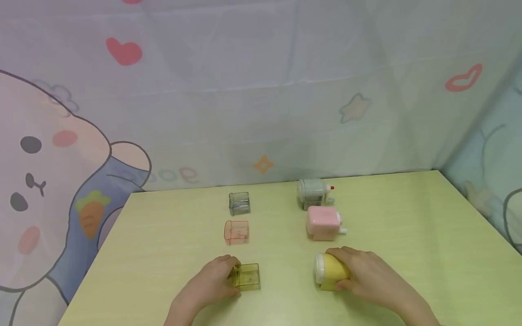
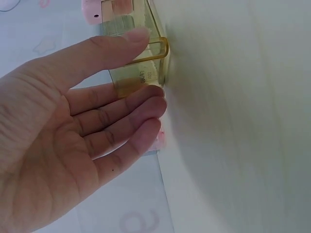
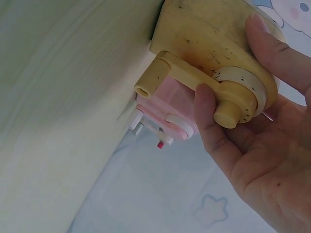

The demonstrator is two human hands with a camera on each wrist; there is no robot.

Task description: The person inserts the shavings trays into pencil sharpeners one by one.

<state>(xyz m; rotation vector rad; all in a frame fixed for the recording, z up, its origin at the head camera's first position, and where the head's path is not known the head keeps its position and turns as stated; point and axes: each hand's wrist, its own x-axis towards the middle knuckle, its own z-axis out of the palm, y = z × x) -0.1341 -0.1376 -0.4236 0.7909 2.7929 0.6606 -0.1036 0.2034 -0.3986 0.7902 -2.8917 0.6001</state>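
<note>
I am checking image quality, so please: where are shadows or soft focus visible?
Head: soft shadow near the left hand; left wrist: broad, soft-edged shadow on the table; right wrist: the backdrop star looks soft, the yellow sharpener crisper.

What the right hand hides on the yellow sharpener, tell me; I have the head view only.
Observer: The right wrist view shows a yellow crank on the end that the hand covers.
Operator: Report the state of the casing around it.
Observer: Dark specks dot the yellow sharpener near the crank.
Operator: Now check the clear yellow box for any marking.
Observer: It carries small dark printing, seen in the left wrist view; I cannot read it for certain.
</note>
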